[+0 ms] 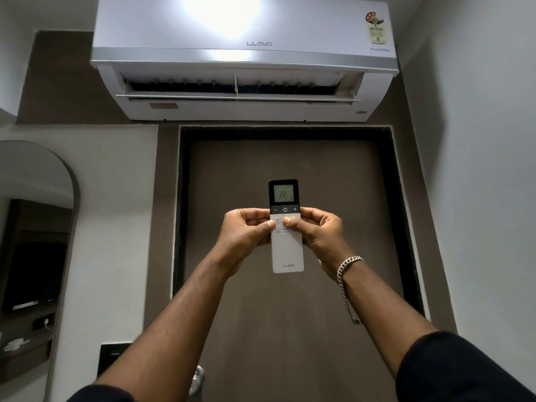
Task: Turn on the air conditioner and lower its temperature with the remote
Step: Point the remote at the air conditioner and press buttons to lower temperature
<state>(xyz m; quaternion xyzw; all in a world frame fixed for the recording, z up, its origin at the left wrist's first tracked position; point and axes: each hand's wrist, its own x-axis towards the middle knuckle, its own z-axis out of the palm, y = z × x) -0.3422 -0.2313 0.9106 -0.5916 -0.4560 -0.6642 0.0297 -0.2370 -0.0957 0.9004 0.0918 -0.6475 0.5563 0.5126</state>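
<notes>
A: Since the air conditioner (243,58) has its louver open, is it on?

B: Likely. The remote (285,227), raised below it, reads 22; left hand (245,232) and right hand (314,229) fingers pinch its sides, both thumbs below the minus key. Lowering may remain.

left hand (246,230), right hand (314,232), raised, fingers curled

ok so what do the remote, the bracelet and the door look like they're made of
Remote: apparently plastic, matte white body, glossy black top around the screen. Bracelet: silver-coloured metal by the look, shiny curb links. Door: probably wood or laminate, matte brown with faint grain; which one is unclear.
</notes>
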